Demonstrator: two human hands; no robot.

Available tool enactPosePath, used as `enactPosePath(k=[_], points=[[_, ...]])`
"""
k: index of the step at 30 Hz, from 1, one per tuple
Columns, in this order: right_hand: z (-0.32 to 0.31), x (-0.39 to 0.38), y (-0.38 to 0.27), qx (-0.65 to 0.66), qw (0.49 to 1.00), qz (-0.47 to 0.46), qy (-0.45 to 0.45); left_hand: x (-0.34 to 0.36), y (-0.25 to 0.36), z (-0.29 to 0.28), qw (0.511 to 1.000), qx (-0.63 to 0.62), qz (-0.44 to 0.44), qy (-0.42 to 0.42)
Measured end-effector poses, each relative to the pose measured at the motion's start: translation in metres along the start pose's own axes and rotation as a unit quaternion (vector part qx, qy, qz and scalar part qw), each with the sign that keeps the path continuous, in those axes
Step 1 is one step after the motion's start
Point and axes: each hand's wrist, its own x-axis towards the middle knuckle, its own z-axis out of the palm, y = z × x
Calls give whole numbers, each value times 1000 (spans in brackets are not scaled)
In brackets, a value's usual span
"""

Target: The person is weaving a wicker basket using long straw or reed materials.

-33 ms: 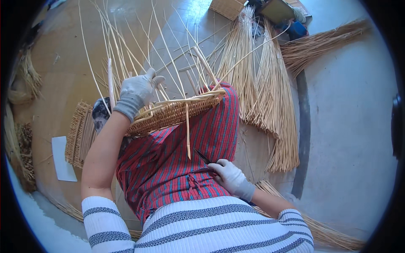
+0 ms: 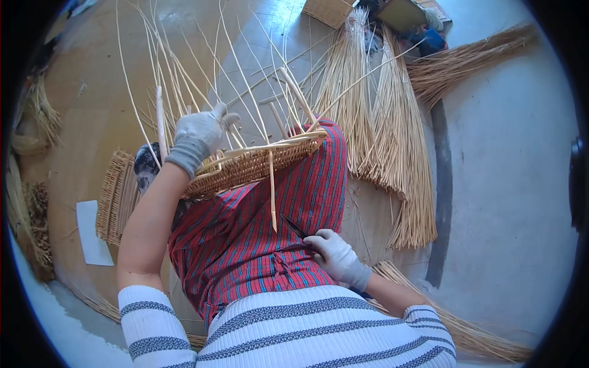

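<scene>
Across my lap lies a half-woven wicker basket (image 2: 245,168), its long thin stakes standing up and fanning away from me. My left hand (image 2: 199,132), in a white-grey glove, is closed at the basket's far left edge around a pale wicker rod (image 2: 232,120); its fingertips are partly hidden. One cut rod (image 2: 273,196) sticks out over the near rim and points down at my lap. My right hand (image 2: 336,254), gloved too, rests low on the red striped apron (image 2: 245,245), closed on a dark tool with a pointed blade (image 2: 292,226). Its handle is hidden in the palm.
Large bundles of peeled rods (image 2: 399,159) lie on the floor to the right, with a browner bundle (image 2: 469,61) farther off. A woven panel (image 2: 113,196) and a white sheet (image 2: 94,233) are at the left. A wicker box (image 2: 328,11) stands at the back.
</scene>
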Motion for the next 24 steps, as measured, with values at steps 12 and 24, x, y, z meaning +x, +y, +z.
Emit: enactPosePath(k=[12, 24], points=[[-53, 58, -19, 73, 947, -147, 274, -7, 15, -1, 994, 79, 12, -73], [-34, 8, 18, 69, 986, 75, -129, 1, 11, 0, 994, 75, 7, -83]])
